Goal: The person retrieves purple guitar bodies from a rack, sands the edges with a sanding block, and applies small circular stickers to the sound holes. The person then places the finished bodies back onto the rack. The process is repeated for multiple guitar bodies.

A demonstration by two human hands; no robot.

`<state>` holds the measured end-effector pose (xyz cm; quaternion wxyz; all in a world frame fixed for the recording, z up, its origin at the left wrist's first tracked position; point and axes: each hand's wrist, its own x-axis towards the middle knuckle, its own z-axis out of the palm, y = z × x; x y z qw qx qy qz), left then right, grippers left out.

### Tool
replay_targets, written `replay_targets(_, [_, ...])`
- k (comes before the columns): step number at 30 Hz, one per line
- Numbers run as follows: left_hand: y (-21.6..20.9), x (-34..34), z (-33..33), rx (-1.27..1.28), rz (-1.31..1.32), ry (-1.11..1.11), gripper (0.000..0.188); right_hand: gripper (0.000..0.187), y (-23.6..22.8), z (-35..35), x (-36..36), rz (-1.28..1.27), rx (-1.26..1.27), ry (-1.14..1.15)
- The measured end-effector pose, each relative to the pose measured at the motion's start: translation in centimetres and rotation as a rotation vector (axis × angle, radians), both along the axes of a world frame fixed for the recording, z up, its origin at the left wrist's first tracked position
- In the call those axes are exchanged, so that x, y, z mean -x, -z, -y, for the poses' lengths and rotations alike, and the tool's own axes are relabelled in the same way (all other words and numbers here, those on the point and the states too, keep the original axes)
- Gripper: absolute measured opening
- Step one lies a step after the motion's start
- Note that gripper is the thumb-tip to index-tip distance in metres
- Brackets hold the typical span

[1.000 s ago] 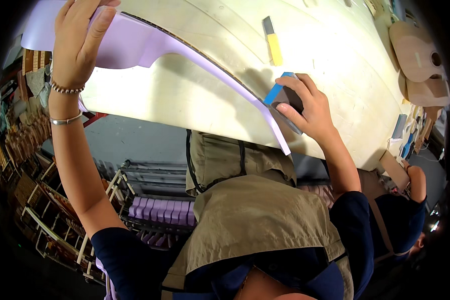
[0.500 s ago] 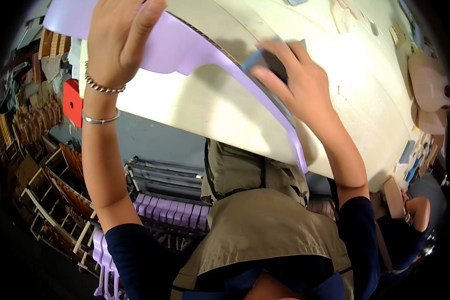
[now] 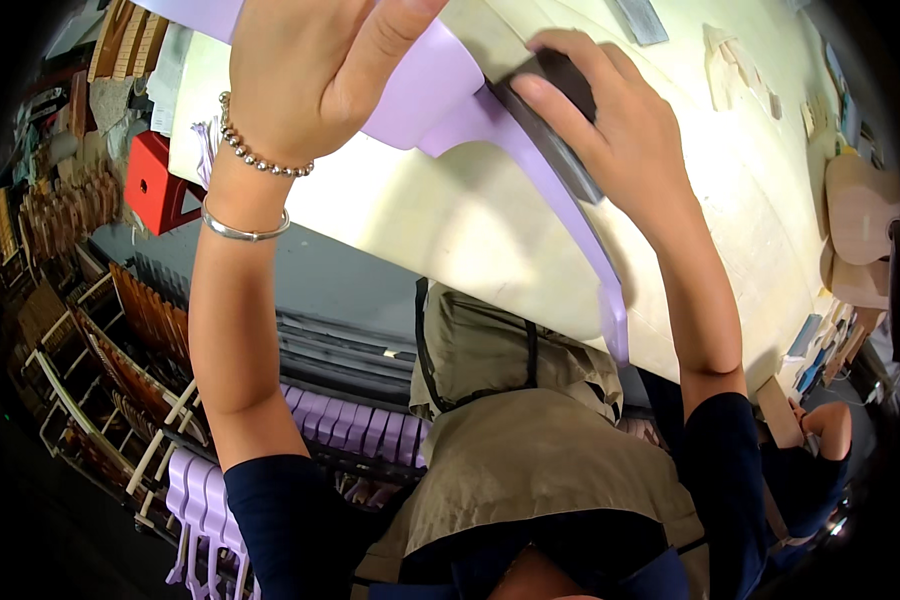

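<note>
- The right hand gripped a dark block against the lilac guitar.
- I couldn't tell how the left hand's fingers stood.
- The white sheet was unreadable.

Pale, even lilac over the instrument, repeated in the racked row of pieces below. Brownish charcoal on top of the block, shading to plain grey along its side. Creamy white with soft yellowish patches across the surface. Olive-khaki for the apron, navy for the sleeves, silver for the beaded bracelet and the smooth bangle. Saturated red on the angular stand, mid-grey on the floor, pinkish tan on the guitar body at right.
</note>
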<state>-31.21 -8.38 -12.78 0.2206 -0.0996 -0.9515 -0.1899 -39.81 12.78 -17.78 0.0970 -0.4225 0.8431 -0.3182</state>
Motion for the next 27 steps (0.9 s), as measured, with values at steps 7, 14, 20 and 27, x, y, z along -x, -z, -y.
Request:
replay_targets(7, [0.5, 0.2, -0.1, -0.074, -0.011, 0.004, 0.037, 0.04, -2.5, -6.9, 1.5, 0.304, -0.21, 0.017])
replay_targets(14, [-1.4, -0.1, -1.2, 0.011, 0.153, -0.04, 0.036, 0.034, 1.9, -14.3, 5.7, -0.614, -0.491, 0.233])
replay_targets(20, [-1.3, -0.2, -0.8, 0.038, 0.156, -0.027, 0.035, 0.016, 5.7, -8.1, 1.2, -0.447, -0.421, 0.274])
replay_targets(27, [1.0, -0.1, -0.5, -0.12, -0.098, -0.018, 0.034, 0.014, 3.6, -7.0, 4.2, 0.155, -0.083, 0.15])
